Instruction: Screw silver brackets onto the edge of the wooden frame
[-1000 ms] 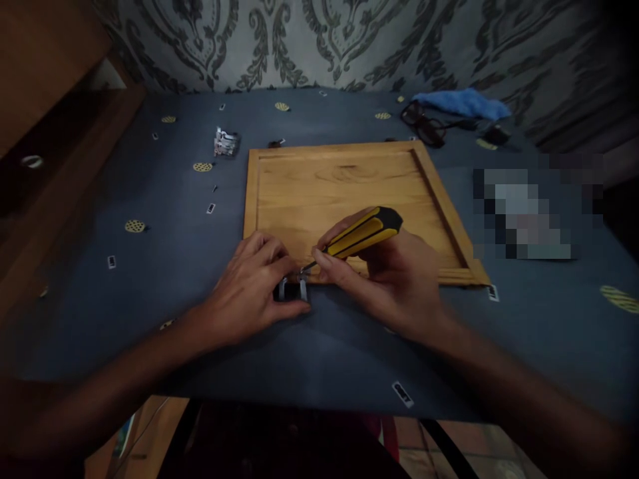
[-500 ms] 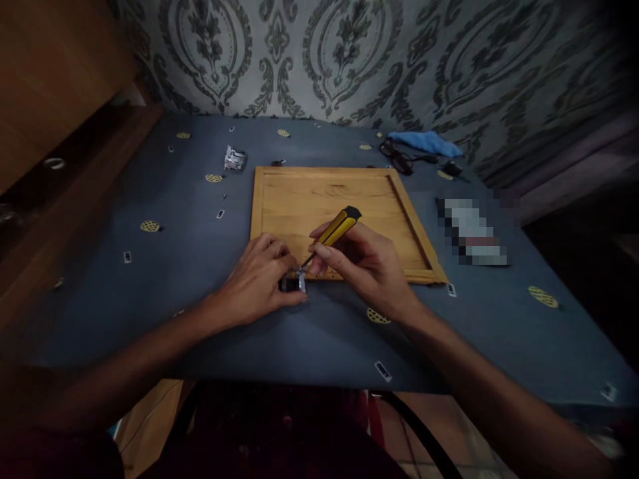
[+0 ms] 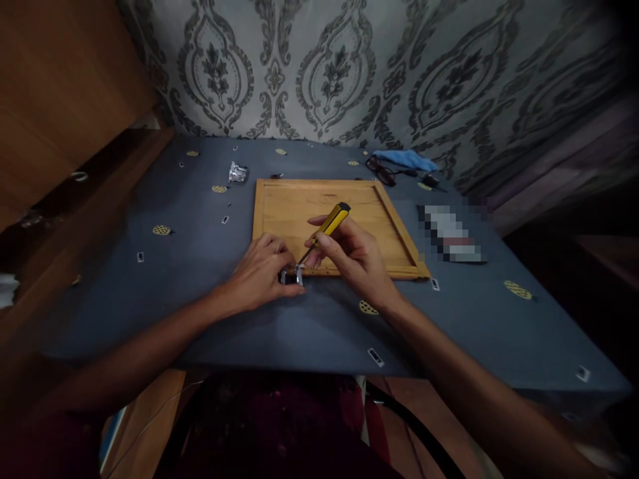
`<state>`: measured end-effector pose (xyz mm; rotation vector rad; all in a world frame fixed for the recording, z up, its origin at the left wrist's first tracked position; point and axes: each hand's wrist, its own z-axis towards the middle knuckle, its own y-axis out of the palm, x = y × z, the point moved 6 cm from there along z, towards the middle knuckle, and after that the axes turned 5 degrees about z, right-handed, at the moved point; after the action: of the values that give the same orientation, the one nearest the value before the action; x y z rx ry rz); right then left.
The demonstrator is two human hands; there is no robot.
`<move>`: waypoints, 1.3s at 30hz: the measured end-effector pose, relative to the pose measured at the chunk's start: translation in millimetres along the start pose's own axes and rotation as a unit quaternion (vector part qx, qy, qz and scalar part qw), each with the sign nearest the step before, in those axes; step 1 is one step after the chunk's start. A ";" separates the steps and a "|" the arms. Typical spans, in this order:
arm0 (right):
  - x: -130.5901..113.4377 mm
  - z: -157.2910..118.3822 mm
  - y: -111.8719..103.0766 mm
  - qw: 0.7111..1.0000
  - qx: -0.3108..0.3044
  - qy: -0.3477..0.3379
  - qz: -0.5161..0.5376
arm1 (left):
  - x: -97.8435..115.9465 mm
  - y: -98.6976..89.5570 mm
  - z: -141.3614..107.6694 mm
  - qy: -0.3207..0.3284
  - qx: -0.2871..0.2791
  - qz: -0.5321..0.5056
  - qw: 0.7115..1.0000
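A framed wooden door panel lies flat on the cloth-covered table. At the left end of its near edge, my left hand is closed around a small shiny metal hinge, its thumb along the near side and its fingers over the wood. My right hand grips a screwdriver with a yellow and black handle, tilted up to the right. The screwdriver's tip meets the hinge near the panel's edge; any screw there is too small to make out.
Another shiny metal piece lies beyond the panel's left corner. At the back right are dark-framed glasses and a blue cloth. A blurred-out flat item sits right of the panel. A wooden cabinet borders the left.
The camera view has tilted and shifted a little. Both hands stay at the same edge of the panel, with the screwdriver still touching the hinge.
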<state>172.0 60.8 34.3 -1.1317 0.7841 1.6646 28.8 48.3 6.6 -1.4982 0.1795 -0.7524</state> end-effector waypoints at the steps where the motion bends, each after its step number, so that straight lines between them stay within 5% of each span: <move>1: 0.2 0.4 -0.5 1.000 -0.001 0.000 0.001 | 0.3 -0.2 -0.1 0.002 0.001 -0.001 1.000; 11: 4.0 7.9 -11.2 0.999 0.037 0.025 -0.009 | -1.5 2.1 0.1 0.012 0.013 -0.013 1.000; 20: -10.5 4.4 -1.6 0.998 -0.042 0.036 -0.034 | -1.1 2.4 0.1 0.017 0.025 -0.025 0.999; 34: -5.6 -1.3 -15.4 0.987 0.153 -0.010 -0.039 | -2.0 2.6 -0.9 0.025 0.047 -0.028 0.998; 39: -8.0 -3.1 -18.8 0.984 0.165 -0.010 -0.059 | -2.5 3.2 -1.0 0.030 0.053 -0.022 0.998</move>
<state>191.6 62.0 40.6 -0.9086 0.9228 1.3835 27.4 48.5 2.7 -1.3833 0.1499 -0.8310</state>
